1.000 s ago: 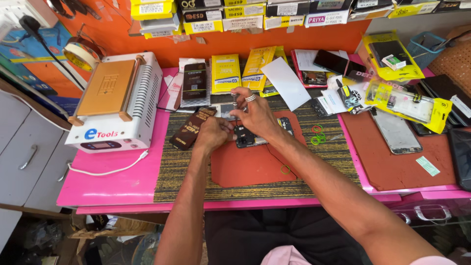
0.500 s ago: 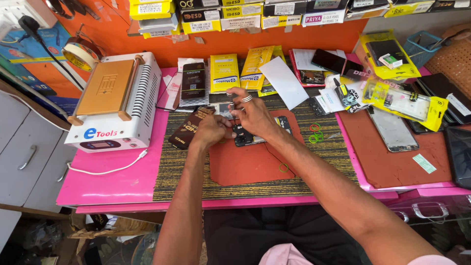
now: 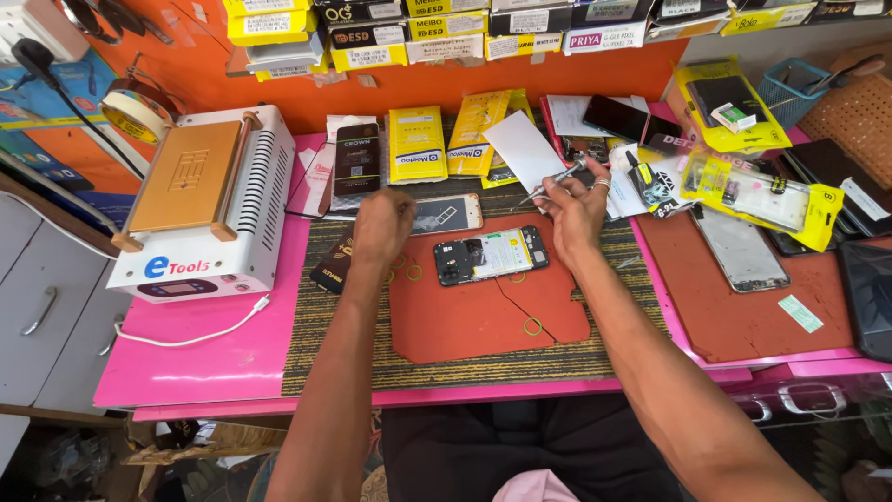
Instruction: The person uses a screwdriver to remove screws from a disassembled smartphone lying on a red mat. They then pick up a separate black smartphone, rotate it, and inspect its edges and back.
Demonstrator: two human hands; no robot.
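Note:
An opened phone (image 3: 491, 256) with its insides showing lies on a red mat (image 3: 465, 321) between my hands. My left hand (image 3: 381, 228) is curled just left of it, fingertips on the left end of a flat silver phone panel (image 3: 451, 215). A little right of the opened phone, my right hand (image 3: 576, 209) is raised and pinches a thin metal screwdriver (image 3: 556, 179) whose tip points up and left. There is a ring on one of its fingers. A dark boxed item (image 3: 333, 268) lies partly under my left wrist.
A white heating machine with a tan plate (image 3: 200, 200) stands at left on the pink bench (image 3: 195, 349). Yellow packets (image 3: 416, 141) and a white card (image 3: 522, 149) lie behind. Another phone back (image 3: 741, 246) rests on a red mat at right. Rubber bands (image 3: 532, 326) dot the mat.
My hands were together over the opened phone; they have parted. The left moved left to the silver panel, the right lifted away to the right with the screwdriver, uncovering the phone.

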